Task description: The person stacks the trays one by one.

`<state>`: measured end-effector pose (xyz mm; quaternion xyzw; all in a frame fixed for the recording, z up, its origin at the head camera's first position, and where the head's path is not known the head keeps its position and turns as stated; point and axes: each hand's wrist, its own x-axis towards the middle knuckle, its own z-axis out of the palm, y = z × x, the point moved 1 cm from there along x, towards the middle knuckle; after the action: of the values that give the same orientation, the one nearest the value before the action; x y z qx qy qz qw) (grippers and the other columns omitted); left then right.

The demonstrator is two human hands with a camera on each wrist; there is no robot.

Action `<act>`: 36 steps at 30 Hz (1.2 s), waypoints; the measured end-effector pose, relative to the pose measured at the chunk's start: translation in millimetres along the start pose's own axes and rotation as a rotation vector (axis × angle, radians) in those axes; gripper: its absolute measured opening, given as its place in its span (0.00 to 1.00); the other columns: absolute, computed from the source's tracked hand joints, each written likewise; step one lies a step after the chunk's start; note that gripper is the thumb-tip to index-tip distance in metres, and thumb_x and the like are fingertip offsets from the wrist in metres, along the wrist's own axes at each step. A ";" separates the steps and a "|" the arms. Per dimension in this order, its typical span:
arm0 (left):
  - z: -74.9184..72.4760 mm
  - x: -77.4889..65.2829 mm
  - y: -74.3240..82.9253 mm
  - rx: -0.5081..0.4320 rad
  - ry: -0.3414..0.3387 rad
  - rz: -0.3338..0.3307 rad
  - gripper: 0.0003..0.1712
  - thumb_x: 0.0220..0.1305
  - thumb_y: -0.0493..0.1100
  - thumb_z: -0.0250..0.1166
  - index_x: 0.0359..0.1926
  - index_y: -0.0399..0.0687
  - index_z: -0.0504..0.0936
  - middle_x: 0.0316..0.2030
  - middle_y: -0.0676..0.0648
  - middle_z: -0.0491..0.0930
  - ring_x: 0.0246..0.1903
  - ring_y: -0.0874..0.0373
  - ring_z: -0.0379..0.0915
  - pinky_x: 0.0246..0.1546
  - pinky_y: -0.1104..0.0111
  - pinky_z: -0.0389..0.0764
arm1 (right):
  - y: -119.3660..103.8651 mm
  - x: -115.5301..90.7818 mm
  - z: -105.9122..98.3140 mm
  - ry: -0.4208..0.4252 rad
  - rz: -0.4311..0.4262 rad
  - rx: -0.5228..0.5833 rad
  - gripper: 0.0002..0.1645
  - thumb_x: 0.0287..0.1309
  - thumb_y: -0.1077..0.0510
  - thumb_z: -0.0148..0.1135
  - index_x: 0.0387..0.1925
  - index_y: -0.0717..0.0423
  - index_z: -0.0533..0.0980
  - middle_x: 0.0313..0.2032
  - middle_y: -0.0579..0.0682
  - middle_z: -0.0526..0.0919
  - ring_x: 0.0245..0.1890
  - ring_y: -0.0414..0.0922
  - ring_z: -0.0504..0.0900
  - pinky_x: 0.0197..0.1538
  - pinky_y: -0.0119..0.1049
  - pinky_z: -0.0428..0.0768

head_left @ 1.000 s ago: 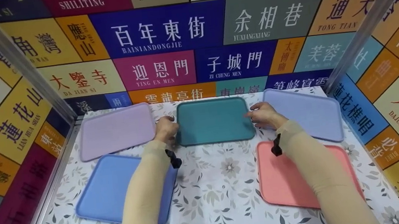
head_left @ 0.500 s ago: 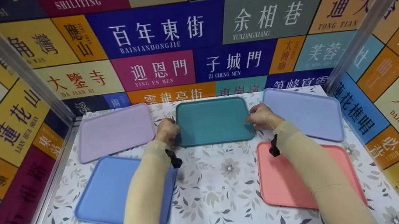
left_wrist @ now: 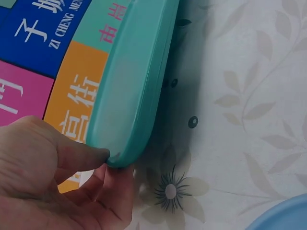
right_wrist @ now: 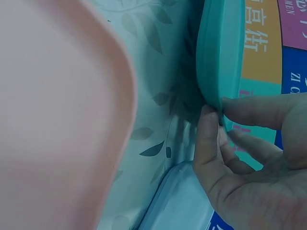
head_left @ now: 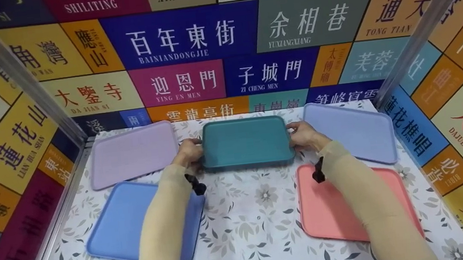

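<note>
A dark green rectangular tray point(head_left: 245, 141) is at the middle of the far side of the table, raised a little above the cloth with a shadow below. My left hand point(head_left: 190, 150) pinches its left end; in the left wrist view the thumb point(left_wrist: 91, 155) is on the rim and the fingers are underneath. At the right end my right hand point(head_left: 303, 134) pinches the rim between thumb point(right_wrist: 254, 110) and fingers. A lilac tray point(head_left: 133, 155) lies just left of my left hand, and a periwinkle tray point(head_left: 354, 132) lies beside my right hand.
Under my left forearm lies a blue tray point(head_left: 125, 225), and a coral pink tray point(head_left: 339, 209) lies under my right forearm. A white leaf-patterned cloth point(head_left: 256, 239) covers the table. Printed panels point(head_left: 183, 36) enclose the back and sides, with clear corner posts.
Both hands have lifted the green tray slightly off the cloth, its near edge now showing more. The other trays stay where they were.
</note>
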<state>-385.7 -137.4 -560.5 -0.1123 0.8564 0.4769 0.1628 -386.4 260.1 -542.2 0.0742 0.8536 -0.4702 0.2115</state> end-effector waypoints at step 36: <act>-20.3 -27.4 -1.9 -0.407 -0.251 0.156 0.45 0.71 0.28 0.64 0.86 0.54 0.69 0.50 0.43 0.74 0.47 0.51 0.83 0.37 0.61 0.96 | 1.8 -15.5 -27.6 0.015 -0.111 0.271 0.43 0.69 0.73 0.58 0.83 0.53 0.71 0.56 0.52 0.80 0.38 0.39 0.84 0.42 0.35 0.83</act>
<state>-363.3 -154.7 -541.4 -0.0163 0.7220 0.6608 0.2046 -379.9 285.2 -524.0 0.0581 0.7867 -0.5915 0.1669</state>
